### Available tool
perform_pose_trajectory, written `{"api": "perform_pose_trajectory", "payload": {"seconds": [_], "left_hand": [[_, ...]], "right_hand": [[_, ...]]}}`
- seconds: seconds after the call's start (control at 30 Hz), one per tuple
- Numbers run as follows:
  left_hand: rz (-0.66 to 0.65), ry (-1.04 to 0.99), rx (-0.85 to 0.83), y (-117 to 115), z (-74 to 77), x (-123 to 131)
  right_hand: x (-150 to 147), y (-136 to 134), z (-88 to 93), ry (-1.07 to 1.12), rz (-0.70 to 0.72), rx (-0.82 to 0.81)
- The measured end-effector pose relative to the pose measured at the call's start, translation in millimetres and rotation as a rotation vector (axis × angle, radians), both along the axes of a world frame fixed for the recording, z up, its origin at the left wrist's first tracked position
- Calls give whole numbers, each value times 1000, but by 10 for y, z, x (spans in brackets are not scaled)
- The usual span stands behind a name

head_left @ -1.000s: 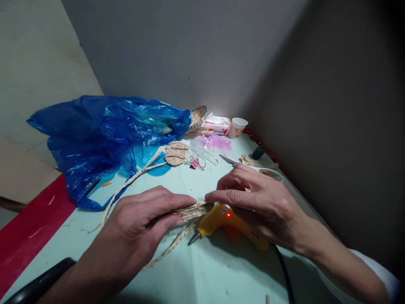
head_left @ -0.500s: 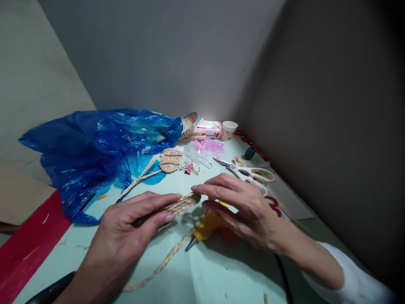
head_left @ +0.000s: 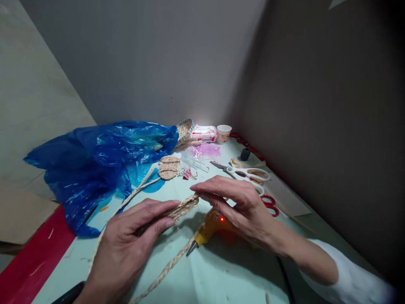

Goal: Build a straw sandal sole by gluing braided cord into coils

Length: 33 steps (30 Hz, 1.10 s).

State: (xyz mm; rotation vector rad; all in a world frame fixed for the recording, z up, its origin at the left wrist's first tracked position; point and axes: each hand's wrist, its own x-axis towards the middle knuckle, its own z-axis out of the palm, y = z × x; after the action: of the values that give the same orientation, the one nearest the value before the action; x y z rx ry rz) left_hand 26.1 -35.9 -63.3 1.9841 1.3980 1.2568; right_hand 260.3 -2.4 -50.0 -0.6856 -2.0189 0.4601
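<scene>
My left hand (head_left: 133,232) is closed on a coiled braided straw piece (head_left: 186,207), with the thumb below and the fingers above. At the piece's far right end, my right hand (head_left: 240,207) pinches the edge between thumb and fingertips. A straw braid (head_left: 167,268) runs from beneath my right hand down to the table's front. Under that hand lies a yellow glue gun (head_left: 205,230) with a dark nozzle and a lit red light; its rear is partly hidden.
Behind my hands lie a round woven straw piece (head_left: 169,167), white-handled scissors (head_left: 240,172) and red-handled scissors (head_left: 270,205). A blue plastic bag (head_left: 104,160) covers the left, with a woven basket (head_left: 185,131) at its mouth. A paper cup (head_left: 224,134) stands at the back.
My right thumb has come up against the fingers at the straw piece's end. The glue gun's red light now shows. The view has shifted slightly.
</scene>
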Motion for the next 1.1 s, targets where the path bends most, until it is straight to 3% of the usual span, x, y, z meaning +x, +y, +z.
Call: {"api": "perform_pose_trajectory", "payload": {"seconds": [0.2, 0.53, 0.67, 0.87, 1.0, 1.1], "left_hand": [[-86, 5, 37, -11, 11, 31], [-61, -8, 51, -9, 22, 32], [7, -31, 27, 5, -5, 12], [146, -53, -112, 4, -12, 34], [120, -71, -153, 11, 24, 71], [97, -85, -159, 13, 22, 103]], "right_hand": [[24, -14, 51, 5, -8, 73], [43, -11, 54, -11, -16, 48], [12, -18, 32, 26, -21, 25], [-109, -67, -103, 93, -79, -130], [-211, -80, -159, 222, -130, -258], [-258, -69, -137, 369, -82, -413]]}}
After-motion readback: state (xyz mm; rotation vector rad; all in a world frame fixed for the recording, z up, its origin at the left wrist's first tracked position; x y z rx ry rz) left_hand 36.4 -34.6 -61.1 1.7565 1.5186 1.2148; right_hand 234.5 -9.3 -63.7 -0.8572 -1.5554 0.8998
